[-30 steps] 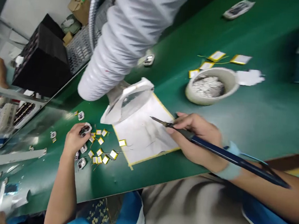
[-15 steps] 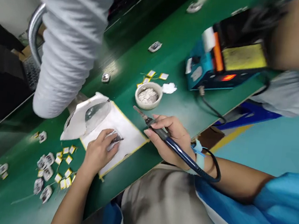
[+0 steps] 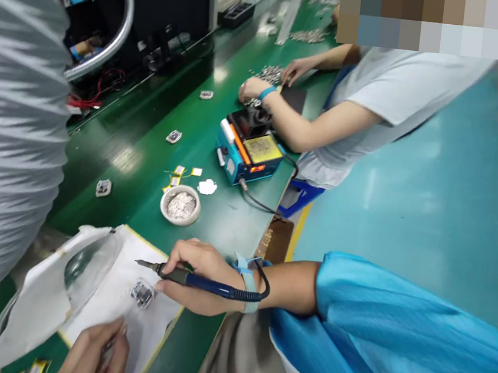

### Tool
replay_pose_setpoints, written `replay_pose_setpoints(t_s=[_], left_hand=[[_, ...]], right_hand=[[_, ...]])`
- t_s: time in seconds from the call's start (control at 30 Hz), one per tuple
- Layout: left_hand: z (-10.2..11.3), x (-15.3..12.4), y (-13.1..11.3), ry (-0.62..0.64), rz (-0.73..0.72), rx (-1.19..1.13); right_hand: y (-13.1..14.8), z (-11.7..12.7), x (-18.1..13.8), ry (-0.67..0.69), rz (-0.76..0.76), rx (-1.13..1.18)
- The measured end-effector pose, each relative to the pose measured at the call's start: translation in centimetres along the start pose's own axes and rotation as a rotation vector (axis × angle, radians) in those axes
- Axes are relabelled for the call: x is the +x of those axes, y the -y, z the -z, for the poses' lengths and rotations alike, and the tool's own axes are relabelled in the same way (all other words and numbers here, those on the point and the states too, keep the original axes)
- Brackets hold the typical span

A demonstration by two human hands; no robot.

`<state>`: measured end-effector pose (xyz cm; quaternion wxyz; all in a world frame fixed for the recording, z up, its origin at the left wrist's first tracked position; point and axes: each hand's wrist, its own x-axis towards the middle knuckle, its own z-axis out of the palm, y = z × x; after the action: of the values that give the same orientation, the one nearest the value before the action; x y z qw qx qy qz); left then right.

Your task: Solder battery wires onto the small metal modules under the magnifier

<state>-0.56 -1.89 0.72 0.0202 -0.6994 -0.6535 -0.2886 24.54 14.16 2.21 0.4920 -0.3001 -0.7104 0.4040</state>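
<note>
My right hand (image 3: 209, 264) is wrapped round a soldering iron (image 3: 212, 286). The iron's bare tip points left, over a white sheet (image 3: 131, 245) with yellow taped edges. Below that tip a small silver-and-dark electronic module (image 3: 143, 294) lies on the sheet, close to my right fingertips. My left hand (image 3: 98, 349) is at the sheet's lower part, apart from the module, with thumb and fingers pinched together. Whatever may be between those fingers is too small to make out. A magnifier lens (image 3: 84, 267) in a white paper-like cover stands at the sheet's left.
A round bowl (image 3: 162, 206) of metallic shavings stands beyond the sheet, with small yellow-edged battery cells (image 3: 179, 171) behind it. Further off sits a blue soldering station (image 3: 257, 169). A ribbed white duct (image 3: 15, 126) fills the left side. A co-worker's hands (image 3: 259, 89) work over small parts.
My left hand has let go of the module and drawn back toward me. The iron's tip has come from beside the bowl to above the sheet. My view has swung right.
</note>
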Motion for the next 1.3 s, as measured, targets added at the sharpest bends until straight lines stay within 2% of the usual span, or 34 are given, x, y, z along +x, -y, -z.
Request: replay_pose_setpoints(t_s=[0.13,0.3,0.63,1.3], left_hand=[[-0.7,1.1,-1.0,-0.039,-0.054,0.114],[-1.2,0.1,-0.4,-0.018,-0.11,0.124],[-1.6,0.4,-0.1,-0.023,-0.107,0.085],[-1.5,0.1,-0.3,0.03,-0.064,0.103]], right_hand=[[1.3,-2.2,-0.5,0.147,-0.095,0.075],[0.0,-2.9,-1.4,0.181,-0.19,0.076],[-0.6,-3.0,-1.9,0.213,-0.091,0.002],[-0.7,-3.2,-2.2,0.23,-0.058,-0.024]])
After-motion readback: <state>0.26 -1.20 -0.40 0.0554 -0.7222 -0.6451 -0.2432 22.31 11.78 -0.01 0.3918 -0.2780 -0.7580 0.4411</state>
